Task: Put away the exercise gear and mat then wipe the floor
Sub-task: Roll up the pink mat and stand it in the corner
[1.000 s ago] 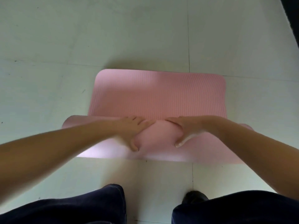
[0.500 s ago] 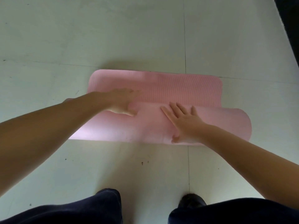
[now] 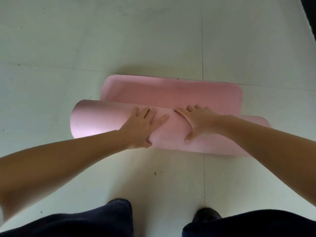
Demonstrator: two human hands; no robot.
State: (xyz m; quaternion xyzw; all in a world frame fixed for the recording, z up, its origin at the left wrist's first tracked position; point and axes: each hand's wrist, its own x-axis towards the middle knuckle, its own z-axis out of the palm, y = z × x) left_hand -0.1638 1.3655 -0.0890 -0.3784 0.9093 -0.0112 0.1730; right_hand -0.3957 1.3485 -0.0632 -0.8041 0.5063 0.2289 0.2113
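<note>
The head view looks down on a pale tiled floor (image 3: 71, 40) where a pink exercise mat (image 3: 171, 96) lies mostly rolled up, its thick roll running left to right across the middle of the picture and only a short ribbed flap lying flat on the floor beyond the roll. The left hand (image 3: 143, 125) rests on top of the roll, left of its middle, with the fingers straight and slightly spread over the far curve of the roll and the thumb down on the near side; it presses on the mat rather than closing round it. The right hand (image 3: 196, 120) lies just beside it, right of the middle, fingers straight and close together reaching over the crest toward the flat flap, thumb stretched down the near face of the roll, again flat on the surface with nothing clasped. The 2 hands are near each other but apart. The left end of the roll catches bright light. At the bottom edge, 2 dark trouser legs (image 3: 102, 221) and the toe of a dark shoe (image 3: 206, 214) show on the floor. A dark strip (image 3: 309, 12) fills the top right corner.
</note>
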